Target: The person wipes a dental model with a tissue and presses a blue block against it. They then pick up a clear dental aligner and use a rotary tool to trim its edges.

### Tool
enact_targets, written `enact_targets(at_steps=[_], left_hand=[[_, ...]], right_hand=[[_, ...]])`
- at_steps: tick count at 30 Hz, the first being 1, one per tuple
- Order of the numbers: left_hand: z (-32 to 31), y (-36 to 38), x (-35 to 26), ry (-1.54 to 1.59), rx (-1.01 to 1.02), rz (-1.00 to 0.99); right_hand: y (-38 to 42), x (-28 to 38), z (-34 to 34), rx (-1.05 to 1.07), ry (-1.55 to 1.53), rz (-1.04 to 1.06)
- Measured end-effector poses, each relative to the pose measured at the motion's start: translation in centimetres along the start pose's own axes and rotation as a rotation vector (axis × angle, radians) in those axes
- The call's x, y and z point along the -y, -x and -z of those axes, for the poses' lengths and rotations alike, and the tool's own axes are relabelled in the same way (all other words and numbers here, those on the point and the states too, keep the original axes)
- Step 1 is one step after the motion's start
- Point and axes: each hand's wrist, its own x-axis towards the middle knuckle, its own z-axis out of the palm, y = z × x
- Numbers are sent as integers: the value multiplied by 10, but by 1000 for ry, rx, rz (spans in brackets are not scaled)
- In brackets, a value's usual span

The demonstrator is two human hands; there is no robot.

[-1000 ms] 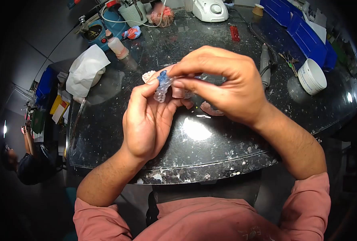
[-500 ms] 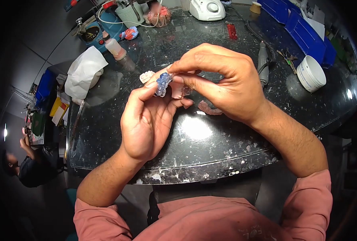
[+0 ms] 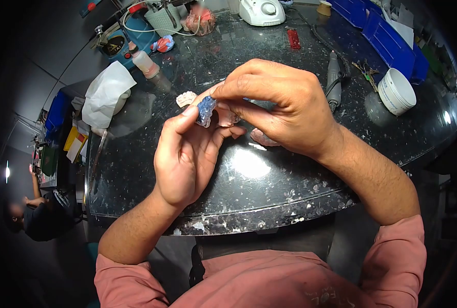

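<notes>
A small blue and clear lump (image 3: 206,110) is held up above the dark table (image 3: 269,174) — it is pinched by both hands. The left hand (image 3: 185,154) is closed on it from below, thumb on top. The right hand (image 3: 285,110) is closed on it from the side with its fingertips (image 3: 219,94). A pink piece (image 3: 262,137) lies on the table just under the right hand — a white tub (image 3: 397,91) stands far off to the right.

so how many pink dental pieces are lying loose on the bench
2: one just left of the hands, one under the right wrist. More may be hidden behind the hands.
</notes>
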Motion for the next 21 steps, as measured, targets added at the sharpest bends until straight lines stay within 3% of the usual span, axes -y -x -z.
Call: enact_targets(at_steps=[3, 5, 8, 10, 12, 13, 15, 17, 19, 21], left_hand=[[-20, 3, -2, -247, -147, -1], [-14, 5, -2, -182, -80, -16], [-8, 5, -2, -462, -54, -118], [-14, 4, -5, -413, -81, -125], [-12, 2, -7, -298, -113, -112], [-13, 1, -7, -299, -112, -112], [-17, 0, -7, -265, -111, -150], [-21, -1, -5, -311, -131, -193], [-20, -1, -7, -356, -151, -233], [-14, 0, -13, -352, -27, -216]], right_hand=[[1, -4, -6, -75, -40, 9], [-1, 0, -4, -85, -28, 30], [-3, 0, -5, -107, -25, 60], [-3, 0, -5, -117, -34, 67], [-1, 5, -6, -102, -169, -188], [-2, 10, -4, -104, -168, -187], [-5, 19, 3, 71, -589, -695], [-3, 9, -5, 95, -629, -604], [-2, 7, -3, 114, -936, -705], [-1, 3, -5, 115, -905, -620]])
